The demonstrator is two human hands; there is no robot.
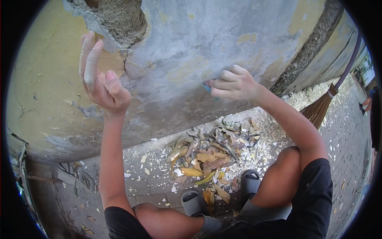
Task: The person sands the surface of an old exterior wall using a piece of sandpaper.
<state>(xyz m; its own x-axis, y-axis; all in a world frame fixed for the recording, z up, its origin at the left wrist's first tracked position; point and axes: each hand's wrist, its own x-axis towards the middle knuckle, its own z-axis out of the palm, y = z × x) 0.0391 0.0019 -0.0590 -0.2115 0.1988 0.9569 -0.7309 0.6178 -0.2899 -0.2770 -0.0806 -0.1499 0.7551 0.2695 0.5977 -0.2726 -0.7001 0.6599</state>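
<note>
A wall (175, 47) with peeling yellow paint and bare grey patches curves across the view in front of me. My left hand (101, 75) is raised before its left part, fingers stretched upward and dusted white, with nothing in it. Closed in a fist, my right hand (234, 84) is at the grey patch, its knuckles whitened with dust. A small blue object (207, 87) sticks out at the left of that fist. Most of it is hidden by the fingers and slightly blurred, so I cannot tell its kind.
Dry leaves (207, 159) and white paint flakes lie heaped at the wall's foot, between my grey sandals (193, 200). A twig broom (320, 105) leans at the right, near a rough vertical groove (304, 47). A broken hole (119, 20) opens high in the wall. Another person's leg (366, 104) shows far right.
</note>
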